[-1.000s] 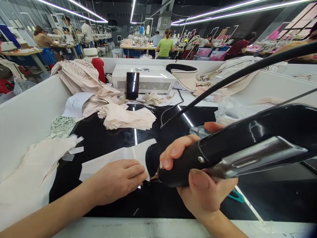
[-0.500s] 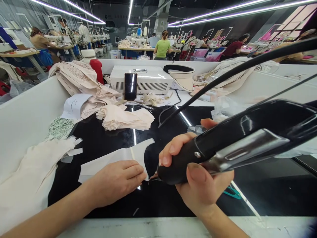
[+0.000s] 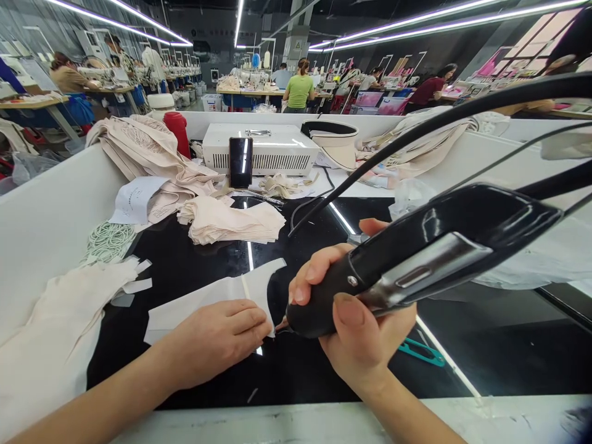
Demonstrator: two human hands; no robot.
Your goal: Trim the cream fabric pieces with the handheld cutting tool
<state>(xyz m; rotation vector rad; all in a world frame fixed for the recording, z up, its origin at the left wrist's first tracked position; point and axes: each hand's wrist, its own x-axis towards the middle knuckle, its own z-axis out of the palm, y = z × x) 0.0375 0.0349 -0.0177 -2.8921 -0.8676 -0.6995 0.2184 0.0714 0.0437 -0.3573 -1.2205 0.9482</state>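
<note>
My right hand is wrapped round a black handheld tool with a metal lever and a cable. The tool's small coppery tip touches or nearly touches the right edge of a white fabric piece lying on the glossy black tabletop. My left hand lies on that piece, fingers pressed together near its lower right corner. Whether its fingertips pinch the fabric is hidden. Beyond the piece is a stack of cream fabric pieces.
On the left lie cream fabric and pale green cords. A phone leans on a white vented box. A teal tool lies right of my right hand. Black cable arcs across the right side. People sit at distant tables.
My right hand and the black tool have shifted slightly left, and the tool's tip is closer to the fabric's edge. My left hand has hardly moved. The view has shifted a little.
</note>
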